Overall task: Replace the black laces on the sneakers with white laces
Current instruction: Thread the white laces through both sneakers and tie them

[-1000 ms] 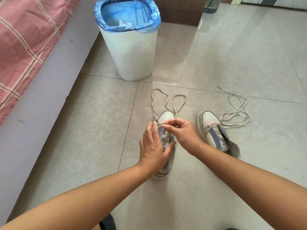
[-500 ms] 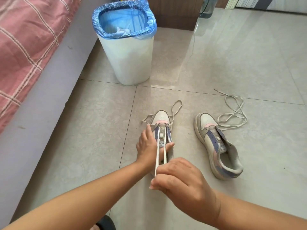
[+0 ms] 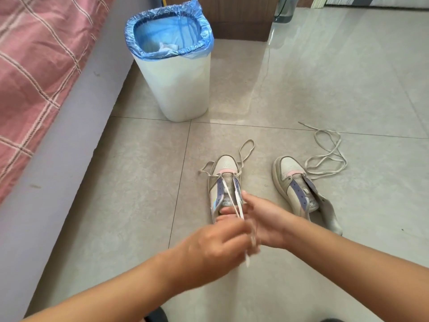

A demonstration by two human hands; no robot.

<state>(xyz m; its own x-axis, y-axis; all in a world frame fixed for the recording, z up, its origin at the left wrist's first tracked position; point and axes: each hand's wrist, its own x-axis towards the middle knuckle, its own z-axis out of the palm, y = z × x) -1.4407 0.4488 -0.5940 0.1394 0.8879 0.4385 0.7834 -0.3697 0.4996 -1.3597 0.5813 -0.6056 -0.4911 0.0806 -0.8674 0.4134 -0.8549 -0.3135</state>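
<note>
A white lace (image 3: pixel 228 194) runs from the lowest eyelets of the left sneaker (image 3: pixel 224 182) on the floor, just nearer than the bin (image 3: pixel 171 66). The left hand (image 3: pixel 213 249), blurred, pinches its ends; the right hand (image 3: pixel 262 219) rests beside the shoe, grip unclear. Best to even both ends before crossing upward.

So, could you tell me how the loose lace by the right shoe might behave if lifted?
The lace lies in slack loops on the floor, so it is probably floppy and light. Its loops cross, so it may tangle.
</note>
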